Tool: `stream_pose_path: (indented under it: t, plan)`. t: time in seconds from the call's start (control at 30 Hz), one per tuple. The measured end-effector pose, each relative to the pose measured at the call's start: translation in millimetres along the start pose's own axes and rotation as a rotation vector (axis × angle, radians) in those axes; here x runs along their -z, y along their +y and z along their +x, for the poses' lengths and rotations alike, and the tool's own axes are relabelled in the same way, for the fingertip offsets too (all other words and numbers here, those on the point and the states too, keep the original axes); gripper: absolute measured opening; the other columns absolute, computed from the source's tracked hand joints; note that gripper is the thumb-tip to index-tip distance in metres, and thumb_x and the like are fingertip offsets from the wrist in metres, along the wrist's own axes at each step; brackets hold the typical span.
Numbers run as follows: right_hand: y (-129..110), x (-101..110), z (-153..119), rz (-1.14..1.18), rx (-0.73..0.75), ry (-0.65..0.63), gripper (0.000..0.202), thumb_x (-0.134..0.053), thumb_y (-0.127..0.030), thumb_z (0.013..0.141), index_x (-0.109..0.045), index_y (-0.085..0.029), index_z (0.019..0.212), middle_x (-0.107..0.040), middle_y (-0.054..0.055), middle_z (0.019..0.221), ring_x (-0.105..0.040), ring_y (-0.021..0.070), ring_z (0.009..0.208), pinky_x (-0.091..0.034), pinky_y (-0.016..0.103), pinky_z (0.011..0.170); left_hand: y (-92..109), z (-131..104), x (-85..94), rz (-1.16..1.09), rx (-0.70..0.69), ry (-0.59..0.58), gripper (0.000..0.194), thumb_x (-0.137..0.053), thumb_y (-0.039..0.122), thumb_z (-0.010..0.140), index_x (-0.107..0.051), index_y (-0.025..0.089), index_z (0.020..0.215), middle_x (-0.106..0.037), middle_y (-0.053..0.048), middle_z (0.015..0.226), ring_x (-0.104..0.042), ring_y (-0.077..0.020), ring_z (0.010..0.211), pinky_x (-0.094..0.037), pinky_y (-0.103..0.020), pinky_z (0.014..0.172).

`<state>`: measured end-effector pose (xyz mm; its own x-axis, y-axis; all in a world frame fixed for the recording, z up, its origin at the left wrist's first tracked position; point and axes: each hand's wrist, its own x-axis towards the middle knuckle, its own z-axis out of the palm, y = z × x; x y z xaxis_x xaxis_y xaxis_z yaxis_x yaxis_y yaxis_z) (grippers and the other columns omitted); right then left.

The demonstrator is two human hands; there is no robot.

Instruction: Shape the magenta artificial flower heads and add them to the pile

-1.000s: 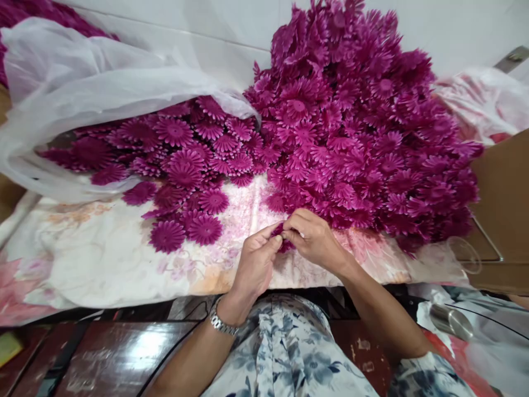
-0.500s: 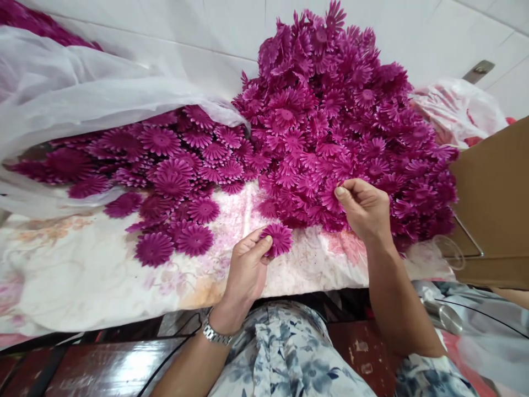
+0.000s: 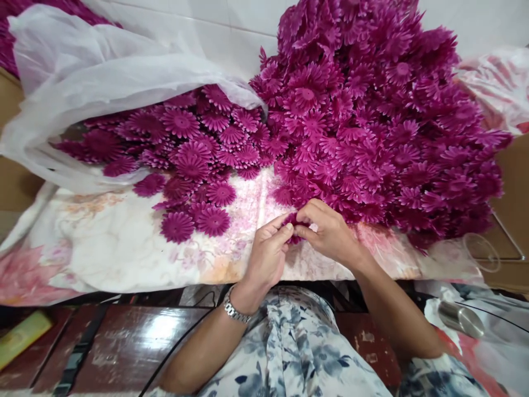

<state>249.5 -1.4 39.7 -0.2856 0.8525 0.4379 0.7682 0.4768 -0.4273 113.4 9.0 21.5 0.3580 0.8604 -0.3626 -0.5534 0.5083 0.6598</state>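
Note:
Both hands meet above the near edge of the cloth, over a magenta artificial flower (image 3: pixel 294 239) that is mostly covered by fingers. My left hand (image 3: pixel 268 252) pinches it from the left, thumb on top. From the right, my right hand (image 3: pixel 328 230) closes thumb and fingertips on the flower's upper right part; whether these are one or two flower pieces I cannot tell. Just behind the hands rises a big heap of loose magenta flower heads (image 3: pixel 355 132). Left of it, flatter stacked flower heads (image 3: pixel 194 160) spill toward me, with several lying near the cloth's middle.
A translucent white plastic bag (image 3: pixel 124 71) drapes over the left stacks. The floral cloth (image 3: pixel 111 242) covers the table. To the right are a cardboard box (image 3: pixel 512 187), a clear round lid (image 3: pixel 481 252) and a metal cup (image 3: pixel 460 318). Behind stands a white tiled wall (image 3: pixel 231 27).
My right hand has come from the heap's front edge down and left to the flower in my left hand. The whole view has shifted a little.

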Motion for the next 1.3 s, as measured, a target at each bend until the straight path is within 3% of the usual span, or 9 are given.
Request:
stream_pose_path:
  t: [0.13,0.27,0.37,0.5,0.7,0.87,1.03,1.17,1.3]
  plan:
    - [0.2,-10.6,-0.1,0.011,-0.015,0.019,0.013,-0.052,-0.014,0.084,-0.051,-0.019,0.072,-0.052,0.0,0.067,-0.05,0.0118,0.065,-0.042,0.024,0.06,-0.7,-1.5,2.8,0.019,-0.016,0.004,0.028,-0.076,0.018,0.058,-0.073,0.015,0.086,-0.068,-0.001,0.068,-0.057,-0.0083,0.063,-0.044,-0.018,0.063]
    - [21.8,19.0,11.7,-0.204,-0.058,0.261,0.014,-0.053,-0.016,0.085,-0.052,-0.019,0.072,-0.052,0.0,0.066,-0.049,0.0125,0.064,-0.041,0.025,0.058,-1.9,0.7,7.1,0.023,-0.037,0.039,0.03,-0.076,0.02,0.059,-0.072,0.014,0.088,-0.068,-0.002,0.068,-0.056,-0.0081,0.059,-0.045,-0.02,0.063]
    - [38.9,44.1,21.3,-0.44,-0.133,0.404,0.003,-0.055,-0.021,0.084,-0.058,-0.019,0.084,-0.057,0.005,0.08,-0.051,0.018,0.077,-0.043,0.032,0.069,-0.8,2.5,8.2,0.009,-0.05,0.05,0.022,-0.075,0.02,0.061,-0.072,0.013,0.082,-0.069,-0.004,0.07,-0.059,-0.0104,0.061,-0.047,-0.022,0.063]
    - [30.8,44.3,19.5,-0.36,-0.109,0.302,0.007,-0.058,-0.024,0.083,-0.06,-0.02,0.088,-0.059,0.005,0.083,-0.053,0.0183,0.08,-0.046,0.032,0.073,2.5,2.2,5.0,0.006,-0.063,0.046,0.018,-0.072,0.019,0.064,-0.071,0.013,0.081,-0.069,-0.004,0.073,-0.06,-0.0113,0.063,-0.048,-0.022,0.064]
    - [-5.1,-3.7,2.1,-0.051,-0.042,-0.023,0.009,-0.053,-0.019,0.085,-0.055,-0.019,0.075,-0.056,0.003,0.074,-0.052,0.015,0.074,-0.044,0.028,0.067,2.8,-0.5,-1.8,-0.053,0.009,-0.034,0.022,-0.07,0.017,0.065,-0.072,0.015,0.086,-0.069,-0.003,0.076,-0.058,-0.0085,0.065,-0.044,-0.017,0.061]
    - [0.3,-2.2,5.0,0.029,-0.017,0.012,0.015,-0.053,-0.015,0.085,-0.053,-0.019,0.07,-0.052,-0.001,0.066,-0.049,0.0106,0.063,-0.04,0.023,0.057,-1.9,-1.3,0.1,-0.014,-0.011,0.007,0.028,-0.074,0.017,0.062,-0.073,0.015,0.09,-0.071,-0.003,0.075,-0.059,-0.0097,0.067,-0.045,-0.019,0.067]
    - [31.7,44.4,15.1,-0.36,-0.116,0.397,0.01,-0.056,-0.023,0.085,-0.056,-0.019,0.076,-0.055,0.002,0.071,-0.051,0.0141,0.068,-0.042,0.028,0.062,-1.8,-0.8,6.0,-0.053,-0.017,0.048,0.025,-0.075,0.017,0.061,-0.073,0.014,0.086,-0.072,-0.004,0.077,-0.062,-0.0105,0.067,-0.048,-0.021,0.068]
    - [40.9,65.3,14.9,-0.576,-0.192,0.369,0.011,-0.057,-0.029,0.083,-0.061,-0.02,0.088,-0.058,0.006,0.083,-0.053,0.0216,0.084,-0.043,0.038,0.077,1.2,-0.6,5.6,-0.087,-0.004,0.054,0.019,-0.072,0.016,0.064,-0.072,0.013,0.083,-0.072,-0.005,0.078,-0.064,-0.0116,0.069,-0.05,-0.022,0.069]
    - [12.5,39.1,8.5,-0.315,-0.042,0.209,0.01,-0.056,-0.025,0.084,-0.06,-0.019,0.092,-0.06,0.006,0.083,-0.055,0.0179,0.079,-0.046,0.032,0.072,5.6,-0.6,0.4,-0.158,0.024,0.063,0.013,-0.07,0.011,0.064,-0.071,0.011,0.077,-0.069,-0.003,0.07,-0.059,-0.0071,0.059,-0.045,-0.015,0.056]
